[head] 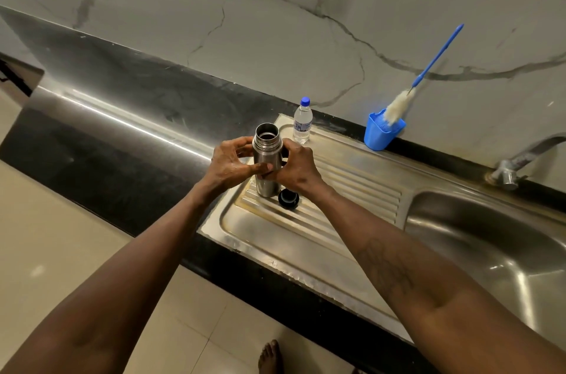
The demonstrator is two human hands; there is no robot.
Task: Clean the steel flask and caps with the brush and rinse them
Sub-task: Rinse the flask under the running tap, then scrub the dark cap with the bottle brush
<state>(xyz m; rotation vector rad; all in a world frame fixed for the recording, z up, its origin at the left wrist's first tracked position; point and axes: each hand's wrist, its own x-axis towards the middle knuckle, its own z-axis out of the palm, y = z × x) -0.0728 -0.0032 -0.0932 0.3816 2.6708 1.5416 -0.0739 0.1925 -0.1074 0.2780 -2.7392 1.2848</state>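
The steel flask (267,156) stands upright and uncapped on the left part of the steel drainboard (306,239). My left hand (229,164) grips its body from the left. From the right my right hand (295,167) curls round it, and both thumbs meet on the flask's front. Something dark shows between my right fingers behind the flask; I cannot tell what it is. A black cap (288,198) lies on the drainboard just right of the flask's base. The bottle brush (412,92), with white bristles and a blue handle, leans in a blue cup (381,134) at the back wall.
A small plastic water bottle (302,121) with a blue lid stands just behind the flask. The sink basin (496,251) lies to the right, with a steel tap (520,159) at its back. Dark counter (122,134) extends left. A bare foot (269,357) shows on the tiled floor below.
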